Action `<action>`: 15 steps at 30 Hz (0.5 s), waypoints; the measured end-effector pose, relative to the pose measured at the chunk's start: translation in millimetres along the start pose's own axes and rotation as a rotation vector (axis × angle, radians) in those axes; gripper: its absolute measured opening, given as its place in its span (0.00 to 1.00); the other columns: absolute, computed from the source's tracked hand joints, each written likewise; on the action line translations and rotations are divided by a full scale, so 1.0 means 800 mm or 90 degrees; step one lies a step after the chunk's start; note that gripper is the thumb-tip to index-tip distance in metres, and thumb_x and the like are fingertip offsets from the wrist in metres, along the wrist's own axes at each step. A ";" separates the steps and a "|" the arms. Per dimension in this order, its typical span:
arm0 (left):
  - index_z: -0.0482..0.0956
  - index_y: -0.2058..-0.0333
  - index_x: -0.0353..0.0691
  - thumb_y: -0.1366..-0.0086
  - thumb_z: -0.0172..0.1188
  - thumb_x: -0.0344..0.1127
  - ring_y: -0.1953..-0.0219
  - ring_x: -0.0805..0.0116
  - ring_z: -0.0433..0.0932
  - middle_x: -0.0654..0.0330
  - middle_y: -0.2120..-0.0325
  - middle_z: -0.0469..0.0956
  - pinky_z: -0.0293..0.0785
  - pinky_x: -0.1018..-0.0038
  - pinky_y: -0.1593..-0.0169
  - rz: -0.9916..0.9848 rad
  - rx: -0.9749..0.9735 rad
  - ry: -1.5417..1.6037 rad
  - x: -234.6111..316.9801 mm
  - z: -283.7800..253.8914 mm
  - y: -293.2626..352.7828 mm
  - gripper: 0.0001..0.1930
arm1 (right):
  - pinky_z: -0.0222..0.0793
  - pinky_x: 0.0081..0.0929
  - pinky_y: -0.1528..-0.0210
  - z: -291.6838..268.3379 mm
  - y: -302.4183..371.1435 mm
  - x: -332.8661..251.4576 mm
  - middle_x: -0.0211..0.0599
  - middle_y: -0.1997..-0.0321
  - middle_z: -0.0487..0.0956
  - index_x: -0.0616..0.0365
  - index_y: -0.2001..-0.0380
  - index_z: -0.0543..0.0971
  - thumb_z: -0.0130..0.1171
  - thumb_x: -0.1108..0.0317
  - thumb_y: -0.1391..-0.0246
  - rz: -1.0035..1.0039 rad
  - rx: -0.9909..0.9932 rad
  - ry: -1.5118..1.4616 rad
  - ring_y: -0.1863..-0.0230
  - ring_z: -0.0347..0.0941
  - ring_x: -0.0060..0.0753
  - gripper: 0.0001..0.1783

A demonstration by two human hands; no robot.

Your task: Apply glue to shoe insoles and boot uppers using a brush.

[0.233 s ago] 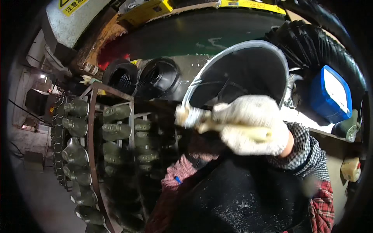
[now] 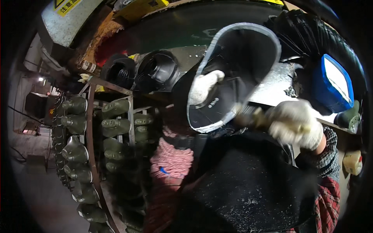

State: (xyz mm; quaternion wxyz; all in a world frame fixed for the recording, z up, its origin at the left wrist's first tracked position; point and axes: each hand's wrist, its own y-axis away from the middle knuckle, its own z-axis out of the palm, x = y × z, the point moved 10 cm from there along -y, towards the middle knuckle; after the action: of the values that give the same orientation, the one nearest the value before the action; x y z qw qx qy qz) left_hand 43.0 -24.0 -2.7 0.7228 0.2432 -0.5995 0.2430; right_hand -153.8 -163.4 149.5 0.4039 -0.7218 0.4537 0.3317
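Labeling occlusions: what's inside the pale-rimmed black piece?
Inside the black piece, part of the white-gloved left hand and small pale marks show. The rest of that hand is hidden behind the piece.

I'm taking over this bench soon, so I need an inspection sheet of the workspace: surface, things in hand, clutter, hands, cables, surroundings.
Surface: metal bench at the right of the black piece; dark green surface beyond.
Things in hand: the black piece is pale-rimmed and held up; the brush is blurred, near its lower rim, contact unclear.
Clutter: blue tub at right; ribbed black stack behind it; two round black pieces at left.
Hands: left hand, gloved, holds the black piece; right hand, gloved, grips the brush.
Cables: thin dark cable at far left; near the hands, nothing seen.
Surroundings: rack of dark green forms at left.
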 end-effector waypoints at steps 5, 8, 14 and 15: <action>0.77 0.52 0.33 0.47 0.67 0.32 0.65 0.58 0.79 0.52 0.66 0.79 0.76 0.68 0.61 0.206 0.076 -0.359 0.051 0.046 0.019 0.22 | 0.76 0.23 0.65 -0.038 0.061 0.011 0.40 0.69 0.83 0.67 0.65 0.80 0.64 0.68 0.46 0.044 0.303 -0.033 0.67 0.79 0.25 0.11; 0.76 0.53 0.31 0.46 0.66 0.31 0.66 0.59 0.78 0.53 0.68 0.78 0.74 0.67 0.62 0.440 0.147 -0.730 0.102 0.118 0.059 0.21 | 0.73 0.22 0.69 -0.051 0.077 0.039 0.37 0.72 0.81 0.65 0.67 0.80 0.60 0.68 0.43 0.036 0.288 0.176 0.70 0.78 0.23 0.09; 0.77 0.56 0.30 0.45 0.67 0.30 0.72 0.64 0.76 0.57 0.72 0.78 0.73 0.67 0.66 0.396 0.207 -0.742 0.116 0.144 0.097 0.19 | 0.72 0.22 0.72 -0.064 0.081 -0.020 0.38 0.76 0.80 0.66 0.68 0.81 0.58 0.72 0.42 -0.125 0.328 0.323 0.76 0.77 0.30 0.07; 0.77 0.56 0.31 0.46 0.68 0.31 0.73 0.64 0.76 0.58 0.73 0.77 0.73 0.69 0.67 0.432 0.209 -0.750 0.106 0.140 0.099 0.19 | 0.72 0.22 0.72 -0.081 0.082 0.004 0.38 0.75 0.80 0.65 0.68 0.81 0.58 0.71 0.42 -0.073 0.355 0.295 0.76 0.76 0.29 0.08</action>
State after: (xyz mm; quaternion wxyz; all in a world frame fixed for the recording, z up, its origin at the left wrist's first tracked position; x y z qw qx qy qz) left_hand -78.2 -30.5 103.7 0.1156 0.2401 -0.8898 0.3705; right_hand -206.1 -238.9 157.5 0.4895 -0.6644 0.5648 -0.0003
